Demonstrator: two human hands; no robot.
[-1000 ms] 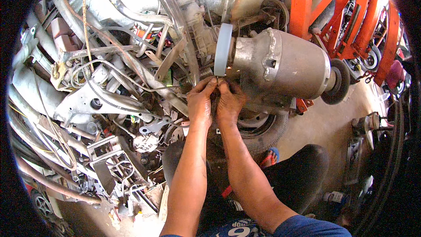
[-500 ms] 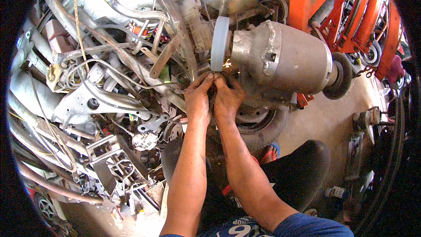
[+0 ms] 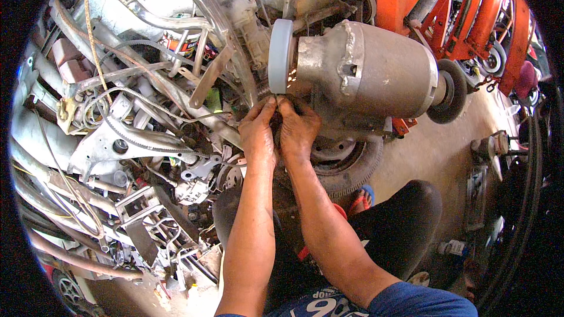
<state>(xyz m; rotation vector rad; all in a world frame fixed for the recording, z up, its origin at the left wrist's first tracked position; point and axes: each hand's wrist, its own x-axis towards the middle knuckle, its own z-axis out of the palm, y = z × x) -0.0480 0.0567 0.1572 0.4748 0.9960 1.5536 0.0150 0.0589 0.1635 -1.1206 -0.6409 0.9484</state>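
A grey grinding wheel stands on the left end of a brown bench grinder motor. Just below the wheel's lower edge, my left hand and my right hand are side by side, thumbs and fingertips pinched together. Between them they grip a small dark thin piece, its tip against or very near the wheel; the fingers hide most of it and I cannot make out its kind. Small orange sparks show along the wheel's right side.
A second dark wheel is on the motor's right end. A tyre lies beneath the grinder. Heaped scrap metal, with a control arm, fills the left. Orange metal frames stand at the back right. A sandalled foot shows below the tyre.
The whole view has shifted slightly, so the grinder appears further left. Both hands keep their grip below the wheel. The sparks now appear higher along the wheel's side.
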